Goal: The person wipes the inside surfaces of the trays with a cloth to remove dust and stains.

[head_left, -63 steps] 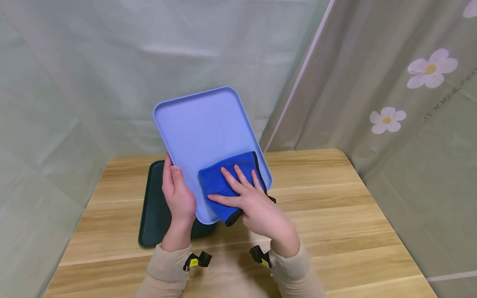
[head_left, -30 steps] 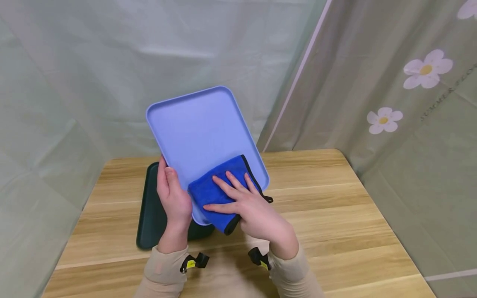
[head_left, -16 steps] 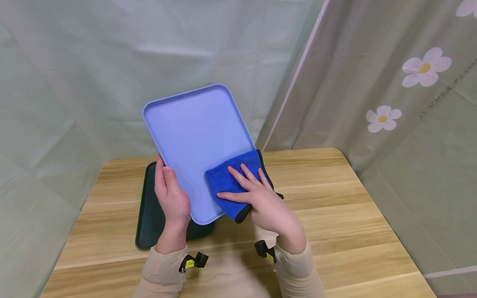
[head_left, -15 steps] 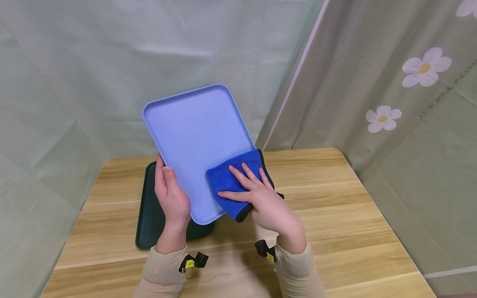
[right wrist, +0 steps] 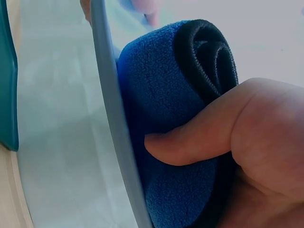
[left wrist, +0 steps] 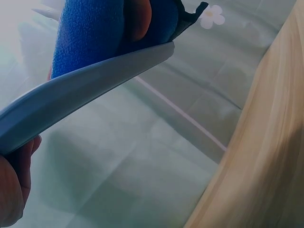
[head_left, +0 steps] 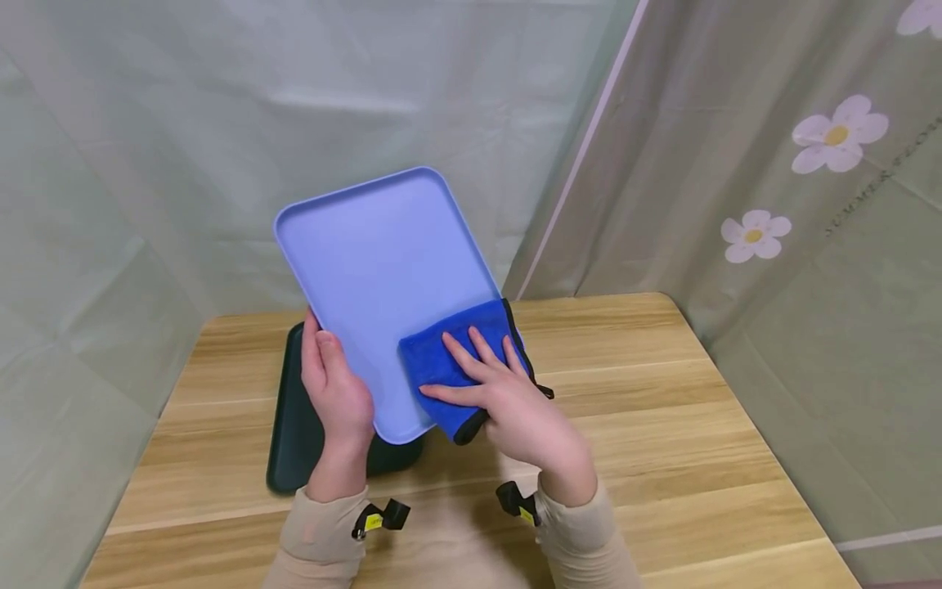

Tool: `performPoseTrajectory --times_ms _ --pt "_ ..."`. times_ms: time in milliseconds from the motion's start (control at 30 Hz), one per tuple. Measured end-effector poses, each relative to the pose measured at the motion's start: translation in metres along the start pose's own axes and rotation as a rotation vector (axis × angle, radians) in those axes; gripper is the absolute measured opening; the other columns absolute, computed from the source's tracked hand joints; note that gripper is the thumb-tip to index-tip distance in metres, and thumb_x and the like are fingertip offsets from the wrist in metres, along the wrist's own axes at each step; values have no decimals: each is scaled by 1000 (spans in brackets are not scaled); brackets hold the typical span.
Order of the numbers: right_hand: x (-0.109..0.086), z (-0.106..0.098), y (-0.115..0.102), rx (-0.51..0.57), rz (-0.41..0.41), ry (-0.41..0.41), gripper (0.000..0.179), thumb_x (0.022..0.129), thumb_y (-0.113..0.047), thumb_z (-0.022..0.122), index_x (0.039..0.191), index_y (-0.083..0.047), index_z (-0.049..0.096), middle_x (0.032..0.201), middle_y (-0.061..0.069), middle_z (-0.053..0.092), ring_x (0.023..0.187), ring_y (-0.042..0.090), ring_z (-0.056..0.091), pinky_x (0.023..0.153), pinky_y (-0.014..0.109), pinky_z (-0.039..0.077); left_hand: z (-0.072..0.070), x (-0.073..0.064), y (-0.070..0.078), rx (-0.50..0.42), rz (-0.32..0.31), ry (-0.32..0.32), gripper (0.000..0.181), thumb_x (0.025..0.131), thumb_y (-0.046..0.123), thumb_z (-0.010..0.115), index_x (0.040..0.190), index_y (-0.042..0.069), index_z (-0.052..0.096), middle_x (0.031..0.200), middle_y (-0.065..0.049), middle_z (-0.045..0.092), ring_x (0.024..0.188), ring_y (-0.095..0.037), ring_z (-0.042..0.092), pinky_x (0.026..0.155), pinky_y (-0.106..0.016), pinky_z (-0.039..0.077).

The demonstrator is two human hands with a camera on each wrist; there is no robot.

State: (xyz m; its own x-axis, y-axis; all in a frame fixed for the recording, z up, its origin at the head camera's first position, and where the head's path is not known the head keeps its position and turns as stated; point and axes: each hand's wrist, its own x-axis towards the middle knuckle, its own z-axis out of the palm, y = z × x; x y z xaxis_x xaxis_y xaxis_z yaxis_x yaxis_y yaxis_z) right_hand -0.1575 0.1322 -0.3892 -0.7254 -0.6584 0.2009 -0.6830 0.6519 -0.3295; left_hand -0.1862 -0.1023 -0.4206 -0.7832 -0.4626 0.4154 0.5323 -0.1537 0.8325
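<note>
A light blue tray is held tilted above the table, its inner face towards me. My left hand grips its left edge, thumb at the rim and fingers behind. Over the tray's lower right part lies a folded blue cloth with black edging. My right hand presses the cloth against the tray with fingers spread. In the right wrist view, the thumb bears on the cloth's folded side, holding it. The left wrist view shows the tray edge-on with cloth above it.
A dark green tray lies on the left of the wooden table, partly hidden behind the left hand and blue tray. Pale curtains hang behind the table, with flower prints on the right side.
The cloth under my right hand went up and right across the tray, then slightly back down and left. The blue tray has drifted a little left with my left hand.
</note>
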Motion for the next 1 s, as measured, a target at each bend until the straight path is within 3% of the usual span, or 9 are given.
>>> performPoseTrajectory --times_ms 267,700,1000 --pt "2 5 -9 -32 -73 -22 113 65 29 53 151 -44 61 179 -4 13 164 29 2 124 72 6 -2 1 1 -23 -12 8 50 118 31 38 166 17 39 156 -11 52 138 -33 50 114 -42 44" --pt "7 13 -24 -78 -150 -74 111 64 25 60 150 -46 61 179 -3 9 163 30 -2 124 72 5 -6 3 2 -59 -24 20 53 117 34 40 167 17 37 159 -9 49 144 -32 46 119 -47 40" --pt "7 17 -29 -86 -180 -79 110 65 25 61 150 -46 61 178 -1 13 163 31 -2 125 72 3 -8 2 3 -69 -30 15 52 117 35 39 167 20 37 156 -11 51 140 -34 48 115 -47 43"
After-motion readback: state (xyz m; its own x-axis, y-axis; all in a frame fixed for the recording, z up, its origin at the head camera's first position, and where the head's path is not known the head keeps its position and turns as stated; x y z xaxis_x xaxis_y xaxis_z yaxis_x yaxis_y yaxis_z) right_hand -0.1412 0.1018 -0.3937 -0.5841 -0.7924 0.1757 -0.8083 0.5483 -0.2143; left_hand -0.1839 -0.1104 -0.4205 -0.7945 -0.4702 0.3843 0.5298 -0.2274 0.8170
